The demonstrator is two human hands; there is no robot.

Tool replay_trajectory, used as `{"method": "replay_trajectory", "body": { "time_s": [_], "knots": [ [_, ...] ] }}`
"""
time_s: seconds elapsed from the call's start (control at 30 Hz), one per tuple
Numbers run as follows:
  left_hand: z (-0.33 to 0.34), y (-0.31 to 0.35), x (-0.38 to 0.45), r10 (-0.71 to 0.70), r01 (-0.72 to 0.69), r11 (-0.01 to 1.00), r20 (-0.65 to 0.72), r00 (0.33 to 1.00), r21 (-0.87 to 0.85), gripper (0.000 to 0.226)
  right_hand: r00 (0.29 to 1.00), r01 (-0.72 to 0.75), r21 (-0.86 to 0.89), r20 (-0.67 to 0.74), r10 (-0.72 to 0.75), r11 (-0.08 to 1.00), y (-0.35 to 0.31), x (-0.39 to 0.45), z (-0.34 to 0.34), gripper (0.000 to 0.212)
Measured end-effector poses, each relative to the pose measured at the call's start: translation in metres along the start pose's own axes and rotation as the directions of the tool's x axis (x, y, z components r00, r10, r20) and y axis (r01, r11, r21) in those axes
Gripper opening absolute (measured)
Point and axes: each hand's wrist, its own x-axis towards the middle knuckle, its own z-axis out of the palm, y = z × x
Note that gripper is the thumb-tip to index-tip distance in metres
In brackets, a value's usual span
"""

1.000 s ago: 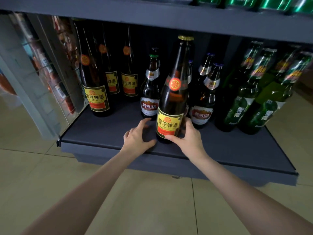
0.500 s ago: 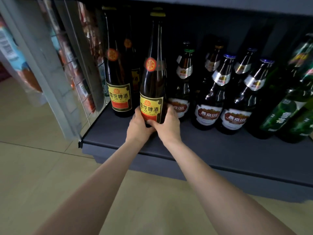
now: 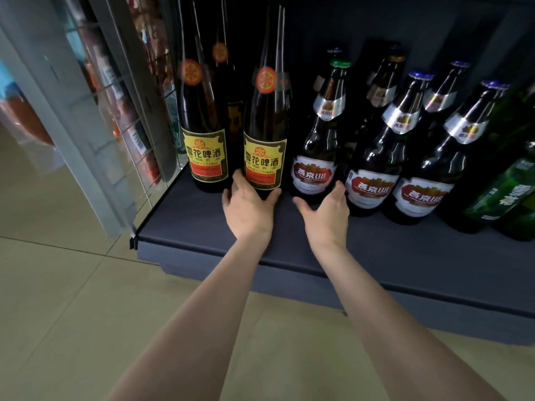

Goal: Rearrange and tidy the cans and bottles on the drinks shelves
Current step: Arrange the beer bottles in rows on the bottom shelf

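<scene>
Two tall dark bottles with yellow labels stand at the left end of the dark shelf (image 3: 362,256). My left hand (image 3: 247,209) grips the base of the right one, the yellow-label bottle (image 3: 265,140), with fingers on its left side and thumb on its right. It stands close beside the left yellow-label bottle (image 3: 204,134). My right hand (image 3: 324,211) is spread in front of the base of a brown U8 bottle (image 3: 315,157), thumb to its left and fingers to its right. I cannot see a firm hold there.
More U8 bottles (image 3: 373,169) (image 3: 425,175) stand to the right, and others behind them. Green bottles (image 3: 503,192) fill the right end. A wire mesh side panel (image 3: 121,117) closes the shelf's left end. Beige floor tiles (image 3: 72,285) lie below.
Both hands carried the yellow-label bottle from the shelf's front middle to the left, beside its twin. My right hand then left it and moved over to the U8 bottle.
</scene>
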Motion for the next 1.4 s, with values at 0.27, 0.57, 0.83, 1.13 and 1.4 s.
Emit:
{"method": "replay_trajectory", "body": {
  "time_s": [0.27, 0.57, 0.83, 1.13, 1.4],
  "knots": [
    [0.012, 0.005, 0.007, -0.096, 0.100, 0.992, -0.056, 0.994, 0.079, 0.065, 0.995, -0.025, -0.054, -0.094, 0.020, 0.998, 0.001, 0.010, 0.014, 0.063],
    [0.016, 0.006, 0.011, -0.101, 0.109, 0.985, -0.062, 0.993, 0.133, 0.073, 0.997, -0.007, -0.116, -0.075, -0.002, 0.993, 0.000, 0.010, 0.017, 0.063],
    [0.013, 0.004, 0.010, -0.081, 0.084, 0.988, -0.033, 0.996, 0.131, 0.076, 0.997, -0.004, -0.094, -0.077, -0.004, 0.996, 0.002, 0.012, 0.018, 0.064],
    [0.014, 0.002, 0.009, -0.079, 0.085, 0.990, -0.052, 0.995, 0.109, 0.075, 0.997, 0.016, -0.044, -0.075, -0.019, 0.999, 0.005, 0.012, 0.018, 0.066],
    [0.007, 0.003, -0.005, -0.058, 0.064, 0.994, -0.064, 0.996, 0.091, 0.072, 0.995, 0.073, -0.021, 0.074, -0.072, 0.997, 0.012, 0.006, -0.005, 0.067]
  ]
}}
